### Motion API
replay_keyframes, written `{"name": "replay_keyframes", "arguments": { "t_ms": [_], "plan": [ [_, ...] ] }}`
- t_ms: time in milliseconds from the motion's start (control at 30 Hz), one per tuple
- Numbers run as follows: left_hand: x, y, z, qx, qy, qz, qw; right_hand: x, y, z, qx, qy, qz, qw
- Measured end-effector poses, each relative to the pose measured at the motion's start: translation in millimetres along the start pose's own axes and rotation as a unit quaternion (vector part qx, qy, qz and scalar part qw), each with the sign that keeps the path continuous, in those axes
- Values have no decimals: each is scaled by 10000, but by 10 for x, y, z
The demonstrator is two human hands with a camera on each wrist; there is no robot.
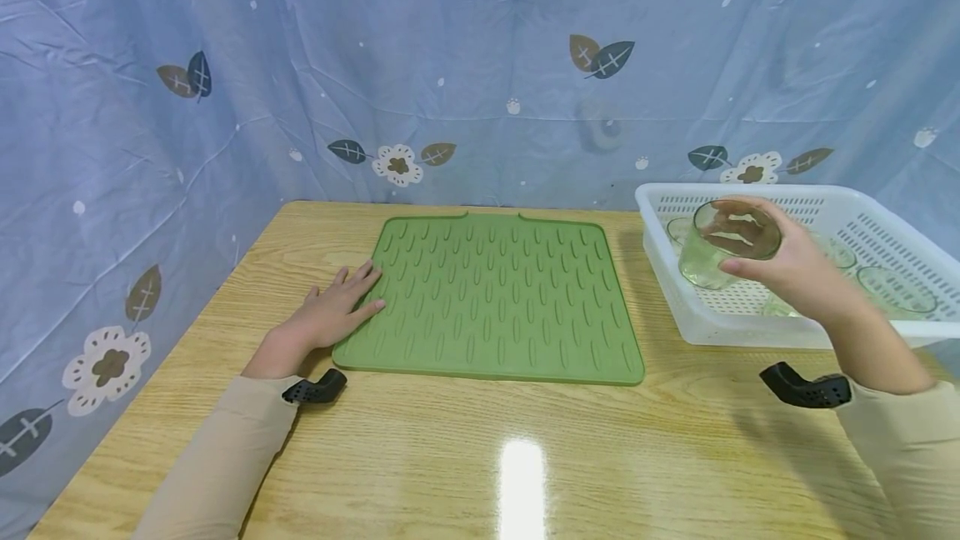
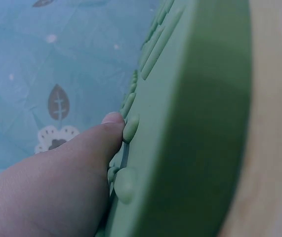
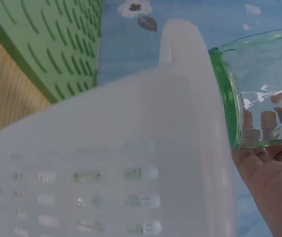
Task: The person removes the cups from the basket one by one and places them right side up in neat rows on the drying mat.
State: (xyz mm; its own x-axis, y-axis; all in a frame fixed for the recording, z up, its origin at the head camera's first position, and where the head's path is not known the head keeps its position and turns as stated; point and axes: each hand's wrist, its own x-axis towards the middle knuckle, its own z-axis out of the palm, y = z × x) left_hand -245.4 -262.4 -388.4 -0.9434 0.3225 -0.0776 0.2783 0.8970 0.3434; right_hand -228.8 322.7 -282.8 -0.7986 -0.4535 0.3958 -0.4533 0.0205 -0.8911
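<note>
A clear, green-tinted drinking glass [image 1: 701,252] is in my right hand [image 1: 802,265], held tilted above the left part of a white plastic basket [image 1: 697,327]. In the right wrist view the fingers curl round the glass [image 3: 264,94], seen through its wall, beside the basket's rim. My left hand [image 1: 330,315] lies with fingers spread on the left edge of a green ridged drying mat [image 1: 495,298]. The left wrist view shows the thumb [image 2: 101,140] resting against the mat's raised ridges.
Several more glasses [image 1: 896,288] lie in the basket at the table's right. The wooden table [image 1: 450,440] extends in front of the mat. A blue patterned curtain [image 1: 480,65] hangs behind and to the left.
</note>
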Motion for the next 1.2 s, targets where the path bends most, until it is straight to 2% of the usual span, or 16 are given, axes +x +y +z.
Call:
{"name": "replay_keyframes", "arguments": {
  "t_ms": [200, 400, 700, 933, 1100, 1200],
  "plan": [
    [3, -21, 8, 35, -5, -9, 10000, 96, -31, 151, 171, -200, -319, 9991],
    [5, -23, -3, 35, -23, -34, 10000, 186, -34, 321, 324, 41, -424, 9986],
    [-9, 4, 2, 32, -18, -60, 10000, 324, -51, 618, 284, 651, -68, 9975],
    [-30, 34, -4, 13, -2, -51, 10000, 434, -21, 820, 21, 648, 78, 9979],
    [-31, 36, -7, 23, 14, -46, 10000, 515, -9, 956, -408, 615, 420, 9964],
    [-25, 25, -2, 38, 10, -52, 10000, 570, 2, 1040, -499, 597, 564, 9954]
  ]
}}
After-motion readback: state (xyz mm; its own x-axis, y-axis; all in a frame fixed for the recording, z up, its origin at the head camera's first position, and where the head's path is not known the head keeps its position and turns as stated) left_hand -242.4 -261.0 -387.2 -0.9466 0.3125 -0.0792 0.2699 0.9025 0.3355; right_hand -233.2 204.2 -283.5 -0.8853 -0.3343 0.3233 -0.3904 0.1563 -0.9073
